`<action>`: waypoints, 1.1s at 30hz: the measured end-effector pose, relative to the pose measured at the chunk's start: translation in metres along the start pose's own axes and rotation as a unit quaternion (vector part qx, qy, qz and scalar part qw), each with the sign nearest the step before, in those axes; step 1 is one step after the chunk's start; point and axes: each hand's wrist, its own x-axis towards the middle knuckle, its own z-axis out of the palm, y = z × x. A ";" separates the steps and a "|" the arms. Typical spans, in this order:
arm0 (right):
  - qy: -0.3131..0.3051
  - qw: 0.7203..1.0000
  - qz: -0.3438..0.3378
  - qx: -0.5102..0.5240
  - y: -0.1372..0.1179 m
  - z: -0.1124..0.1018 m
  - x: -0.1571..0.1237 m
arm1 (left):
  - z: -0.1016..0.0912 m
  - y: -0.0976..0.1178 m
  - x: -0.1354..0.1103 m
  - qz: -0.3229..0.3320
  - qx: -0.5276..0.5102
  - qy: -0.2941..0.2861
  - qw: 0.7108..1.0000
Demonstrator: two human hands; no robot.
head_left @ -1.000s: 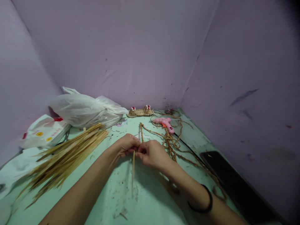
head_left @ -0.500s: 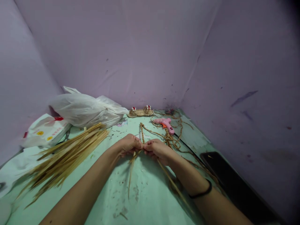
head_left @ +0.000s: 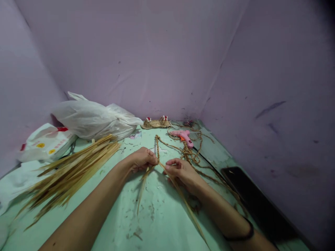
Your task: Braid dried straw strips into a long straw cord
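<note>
A thin braid of dried straw-like strips runs up from my hands, bends at its top, and trails right into a loose tangle of braided cord. My left hand pinches the lower end of the braid, and short loose strips hang beneath its fingers. Just to the right, my right hand has its thumb and fingers closed on a long straw strip that comes off the braid's end and reaches down toward the front. The right fingertips are slightly apart from the left ones.
A bundle of dried strips lies at left, before a white plastic bag and a printed packet. A small woven piece with beaded flowers rests by the wall. A pink glue gun and a dark phone-like slab are at right.
My right hand has drawn away from my left, down and to the right, pulling the long strip out from the braid's end. My left hand keeps its pinch.
</note>
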 end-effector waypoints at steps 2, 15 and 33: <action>0.011 0.998 -0.009 -0.058 0.007 -0.007 -0.014 | 0.001 -0.003 0.002 0.002 -0.007 -0.007 1.000; 0.042 0.983 -0.011 -0.177 0.038 -0.022 -0.042 | 0.002 -0.004 0.001 -0.004 0.009 -0.008 1.000; 0.139 0.932 -0.163 -0.291 0.004 -0.039 -0.031 | 0.001 -0.002 -0.001 -0.007 -0.036 -0.022 0.999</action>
